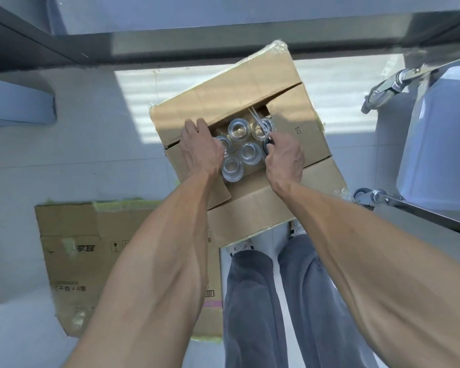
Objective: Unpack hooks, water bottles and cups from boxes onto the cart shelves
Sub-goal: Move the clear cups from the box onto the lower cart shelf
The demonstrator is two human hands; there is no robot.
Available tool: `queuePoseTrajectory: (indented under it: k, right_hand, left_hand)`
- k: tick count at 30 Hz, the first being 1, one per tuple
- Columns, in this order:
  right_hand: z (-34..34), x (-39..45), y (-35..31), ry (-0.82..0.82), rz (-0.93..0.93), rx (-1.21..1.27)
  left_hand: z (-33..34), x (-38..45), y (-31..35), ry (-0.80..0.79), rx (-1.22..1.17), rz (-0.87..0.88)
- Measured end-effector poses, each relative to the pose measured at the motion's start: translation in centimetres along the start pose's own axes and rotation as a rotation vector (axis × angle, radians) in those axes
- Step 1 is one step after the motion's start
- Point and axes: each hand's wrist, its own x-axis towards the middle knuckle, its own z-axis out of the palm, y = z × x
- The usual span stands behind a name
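An open cardboard box (252, 88) stands on the floor in front of my legs, its flaps folded out. Inside it lie several clear glass cups (239, 129), seen from above and wrapped in clear film. My left hand (201, 147) rests on the box's left flap edge, fingers reaching toward the cups. My right hand (284, 158) grips the black handle of a pair of scissors (260, 126), whose blades point up over the cups.
A second cardboard box (72, 248) with printed labels lies at lower left. The metal cart's frame and casters (383, 94) stand at right, with a lower caster (367, 197) near the box. A grey shelf beam (223, 46) crosses above.
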Motion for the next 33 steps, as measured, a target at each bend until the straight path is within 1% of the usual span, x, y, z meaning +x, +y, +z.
queuePoseTrajectory:
  k: [1, 2, 3, 4, 6, 7, 8, 10, 12, 17, 19, 20, 21, 23, 25, 27, 28, 30, 31, 33]
  right_hand:
    - [-0.6, 0.0, -0.5, 0.005, 0.015, -0.004]
    - [-1.2, 0.1, -1.0, 0.008, 0.036, -0.008]
    - [-1.8, 0.2, -1.5, 0.009, 0.054, -0.007]
    - [-2.3, 0.2, -2.0, 0.007, 0.059, -0.005]
    - [-3.3, 0.3, -2.8, 0.003, 0.021, -0.012]
    - [-3.7, 0.3, -3.2, 0.001, -0.007, -0.027]
    - [-4.2, 0.3, -3.6, 0.002, -0.026, -0.038]
    - [-5.0, 0.3, -4.3, 0.014, -0.033, -0.028]
    - [-5.5, 0.1, -4.8, 0.013, -0.027, -0.009]
    - [-5.2, -1.3, -5.5, -0.026, -0.061, -0.015]
    - [-4.7, -2.0, -5.5, -0.060, -0.102, -0.014]
    - [-4.5, -2.3, -5.5, -0.069, -0.139, -0.004]
    - [-4.4, -2.5, -5.6, -0.059, -0.180, 0.004]
    - [-4.2, -2.3, -5.6, 0.014, -0.224, 0.012]
    - [-4.3, -1.1, -5.6, 0.065, -0.207, 0.014]
    - [-4.2, 0.9, -5.4, 0.073, -0.148, 0.029]
    - [-4.2, 2.1, -5.3, 0.082, -0.125, 0.026]
    - [-4.4, 4.5, -5.0, 0.116, -0.106, 0.011]
    - [-4.6, 6.0, -5.0, 0.147, -0.110, 0.015]
    - [-4.9, 9.0, -4.8, 0.196, -0.144, 0.026]
  left_hand:
    - [-0.7, -0.1, 0.7, 0.025, -0.076, -0.020]
    - [-1.4, -0.1, 1.5, 0.005, -0.179, -0.071]
    - [-2.2, 0.1, 2.3, -0.058, -0.322, -0.154]
    - [-3.0, 0.6, 3.1, -0.147, -0.515, -0.255]
    - [-4.6, 1.6, 4.5, -0.332, -0.872, -0.453]
    - [-5.4, 1.8, 5.1, -0.402, -0.990, -0.508]
    - [-5.9, 1.8, 5.6, -0.437, -1.073, -0.538]
    - [-6.8, 1.5, 6.3, -0.448, -1.175, -0.587]
    - [-7.0, 1.3, 6.4, -0.454, -1.212, -0.615]
    - [-5.7, -0.8, 5.7, -0.614, -1.196, -0.599]
    - [-5.2, -1.2, 5.0, -0.597, -1.206, -0.598]
    - [-5.3, -1.2, 4.6, -0.558, -1.200, -0.607]
    - [-5.2, -1.1, 4.2, -0.513, -1.194, -0.618]
    - [-5.2, -0.5, 3.8, -0.390, -1.204, -0.655]
    - [-5.5, 0.9, 3.8, -0.256, -1.202, -0.681]
    - [-5.7, 2.9, 4.1, -0.170, -1.175, -0.672]
    - [-5.7, 4.2, 4.5, -0.150, -1.183, -0.668]
    - [-5.7, 6.6, 5.8, -0.191, -1.208, -0.643]
    - [-5.5, 7.8, 6.9, -0.207, -1.235, -0.633]
    - [-5.1, 10.2, 9.6, -0.175, -1.331, -0.639]
